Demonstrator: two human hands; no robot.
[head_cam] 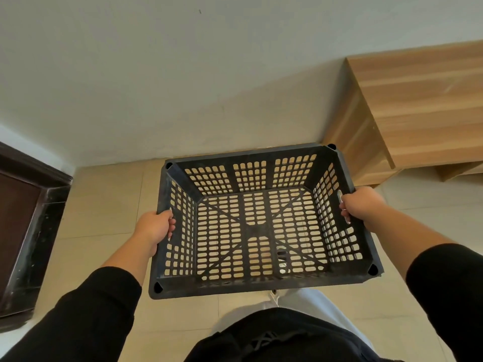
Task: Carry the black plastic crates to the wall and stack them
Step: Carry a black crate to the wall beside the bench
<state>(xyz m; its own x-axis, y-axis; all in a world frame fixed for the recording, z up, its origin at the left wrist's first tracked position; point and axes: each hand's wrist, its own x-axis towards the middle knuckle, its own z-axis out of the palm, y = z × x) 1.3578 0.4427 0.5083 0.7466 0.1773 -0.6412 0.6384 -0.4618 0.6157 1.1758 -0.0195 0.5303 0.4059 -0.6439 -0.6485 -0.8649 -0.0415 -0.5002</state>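
- One black plastic crate (264, 223) is held in the air above the tiled floor (104, 205), open side up and roughly level; it has not yet been set down.
- The left hand (156, 227) is clenched over the crate's left rim, fingers curled inside; the right hand (362, 202) is closed through the handle slot in the right wall; the load is thus carried by both hands.
- The wall (183, 87) is close ahead, the crate's far rim being near the wall's foot; the carry is judged nearly finished for this crate.
- No other crate is seen along the wall, so no stack appears to be started; this one is probably the first, though floor hidden beneath the crate cannot be checked.
- Remaining work, as judged: lowering this crate against the wall; fetching further crates; stacking them on it.
- Crate contents: none; the perforated base and sides are bare, with floor tiles visible through the slots.
- A wooden cabinet (418, 105) stands right of the crate; a dark door frame (31, 231) lies at left.
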